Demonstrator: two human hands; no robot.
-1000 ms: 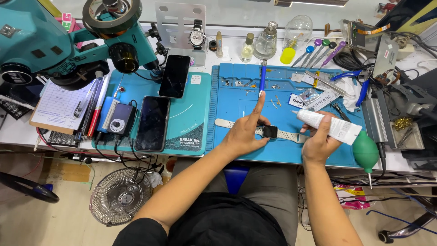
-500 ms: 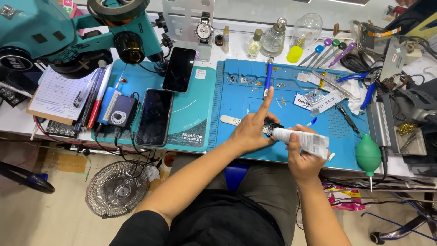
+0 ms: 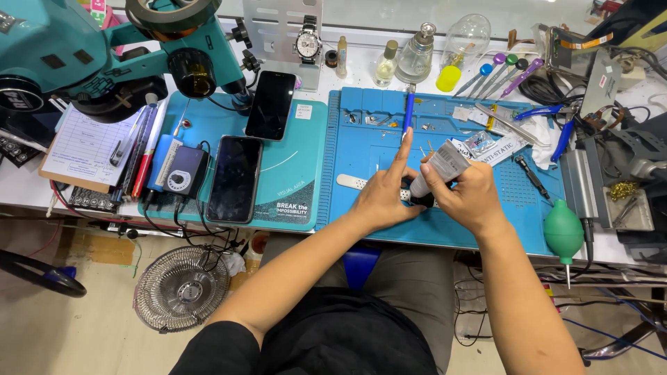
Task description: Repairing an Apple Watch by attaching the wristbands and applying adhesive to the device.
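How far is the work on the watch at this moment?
Already done: small parts and tools lie spread on the blue work mat. In hand: the left hand presses down the dark watch with a pale strap, while the right hand tilts a grey-white squeeze tube with its tip at the watch. Left: I cannot tell if anything has come out of the tube.

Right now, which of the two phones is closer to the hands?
The lower phone, lying nearer the table's front edge beside the small black device, is closer to the left hand. The other phone lies farther back.
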